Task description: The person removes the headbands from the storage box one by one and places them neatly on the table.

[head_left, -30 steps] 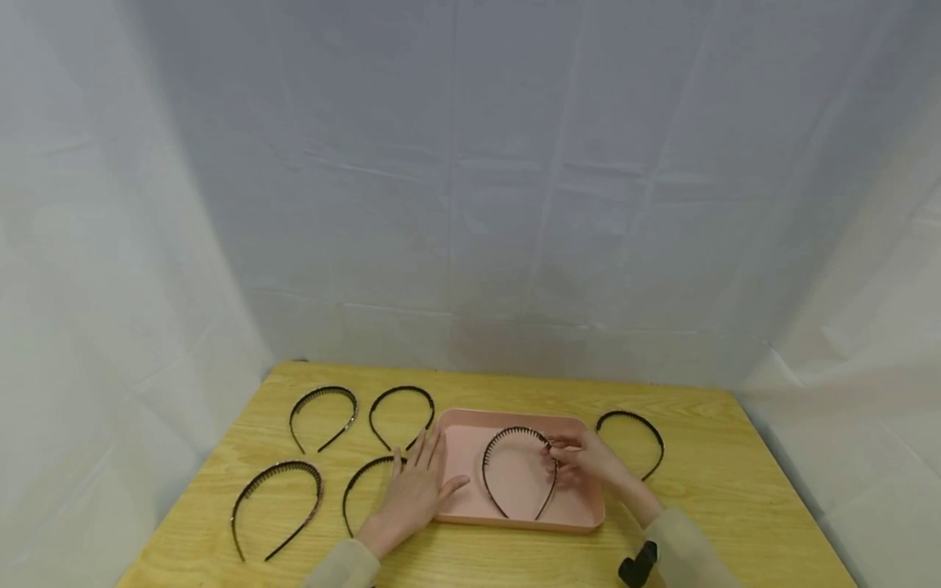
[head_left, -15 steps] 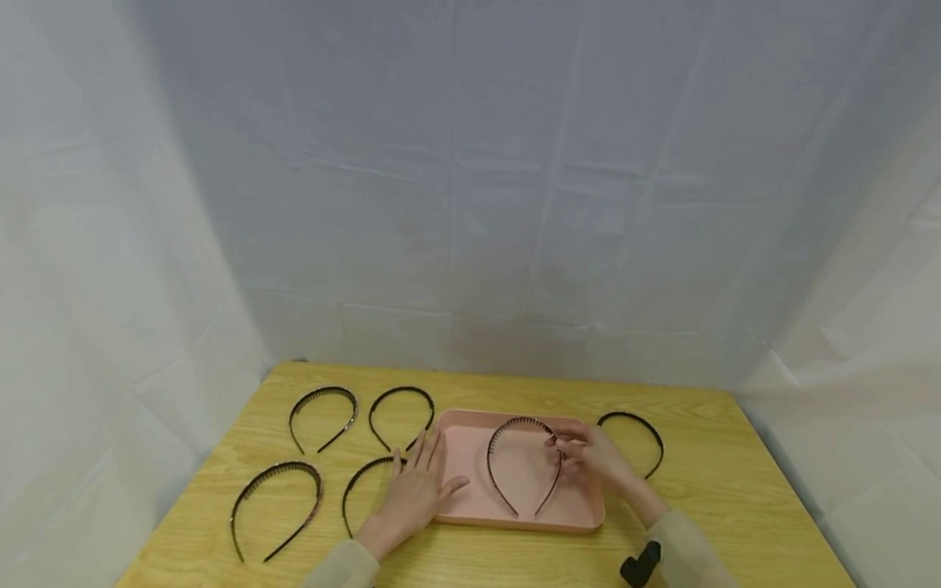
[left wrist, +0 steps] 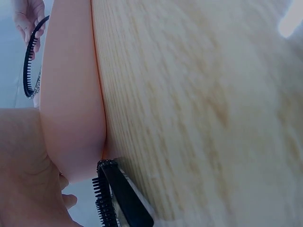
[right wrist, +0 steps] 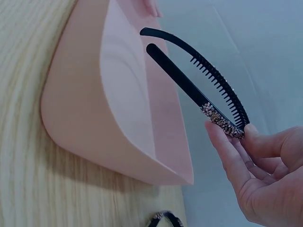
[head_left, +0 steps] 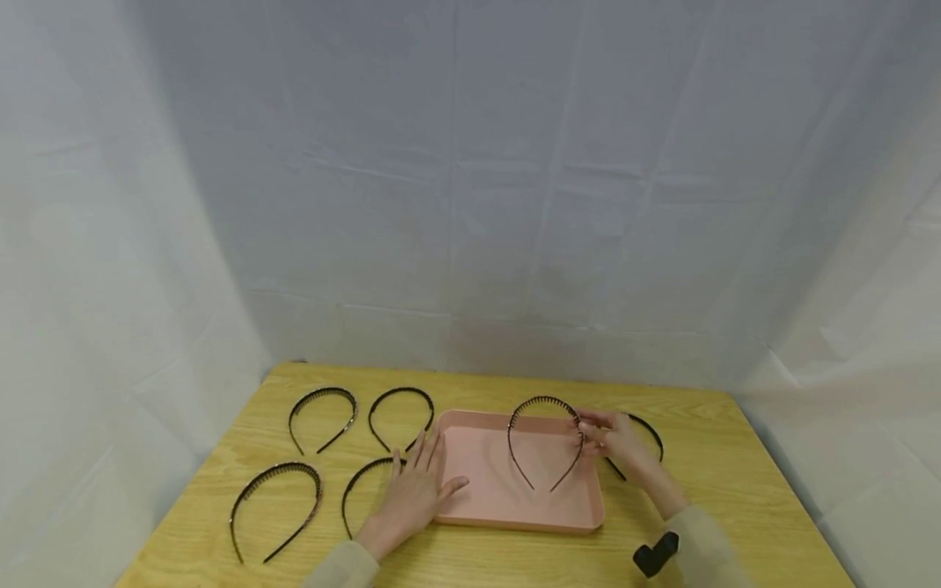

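My right hand (head_left: pixel 616 437) pinches a black toothed headband (head_left: pixel 546 400) by its side, between thumb and fingers. That headband is raised above the right part of a pink tray (head_left: pixel 481 523). In the right wrist view, sparkly stones cover the headband's side (right wrist: pixel 217 117) near the fingertips. My left hand (head_left: pixel 412 490) lies with fingers spread against the tray's left edge. Beneath that hand is another headband (head_left: pixel 349 488), partly hidden. In the left wrist view, a toothed headband (left wrist: pixel 108 194) lies close to the tray's outer wall (left wrist: pixel 73 94).
Three more headbands lie left on the wooden table (head_left: pixel 544 563): one at the back left (head_left: pixel 323 390), one beside it (head_left: pixel 403 389), one at the front left (head_left: pixel 283 465). Another headband (head_left: pixel 654 433) lies right of the tray, partly behind the right hand. White sheets (head_left: pixel 470 204) surround the table.
My right hand has lifted the headband from over the tray's middle, moving it up and to the right. The left hand has stayed in place.
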A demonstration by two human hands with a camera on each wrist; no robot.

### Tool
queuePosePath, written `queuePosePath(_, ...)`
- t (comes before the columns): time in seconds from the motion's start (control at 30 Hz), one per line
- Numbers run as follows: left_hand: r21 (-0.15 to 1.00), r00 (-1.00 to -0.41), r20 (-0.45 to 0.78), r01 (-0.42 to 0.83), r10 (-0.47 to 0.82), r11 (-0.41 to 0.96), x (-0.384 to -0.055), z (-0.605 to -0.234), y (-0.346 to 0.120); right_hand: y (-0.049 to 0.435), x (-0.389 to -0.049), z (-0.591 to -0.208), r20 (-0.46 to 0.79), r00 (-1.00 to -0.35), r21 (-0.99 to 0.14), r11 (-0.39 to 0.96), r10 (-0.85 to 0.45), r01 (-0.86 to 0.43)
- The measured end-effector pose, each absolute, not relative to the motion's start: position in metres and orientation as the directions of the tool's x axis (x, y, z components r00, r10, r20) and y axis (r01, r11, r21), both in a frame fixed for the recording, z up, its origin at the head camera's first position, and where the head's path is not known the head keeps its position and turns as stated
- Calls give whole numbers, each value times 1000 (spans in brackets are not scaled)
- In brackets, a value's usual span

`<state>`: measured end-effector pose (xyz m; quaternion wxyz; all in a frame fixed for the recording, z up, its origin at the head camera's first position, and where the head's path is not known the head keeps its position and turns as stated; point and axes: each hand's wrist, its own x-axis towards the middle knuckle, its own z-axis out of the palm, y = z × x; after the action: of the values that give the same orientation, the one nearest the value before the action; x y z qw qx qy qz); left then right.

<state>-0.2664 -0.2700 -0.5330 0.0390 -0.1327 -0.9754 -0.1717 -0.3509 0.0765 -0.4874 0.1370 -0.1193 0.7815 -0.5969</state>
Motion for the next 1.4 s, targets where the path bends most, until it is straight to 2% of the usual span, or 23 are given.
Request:
queuePosePath(0.67, 323, -958, 113, 285, 262, 903, -267, -533, -270, 142, -358, -474, -38, -953, -979, 201, -300, -24)
queuePosePath(0.9, 329, -959, 111, 281, 259, 901, -268, -533, -271, 176, -358, -474, -34, -970, -973, 230, -241, -23)
queuePosePath(1.17, 347, -954, 128, 298, 270, 889, -268, -536, -272, 220, -360, -482, 31, -975, -980, 186, -220, -74)
queuePosePath(1.4, 331, -948, 152, 317, 281, 889, -269, -537, -273, 250, -358, -488, -36, -991, -966, 258, -127, 2)
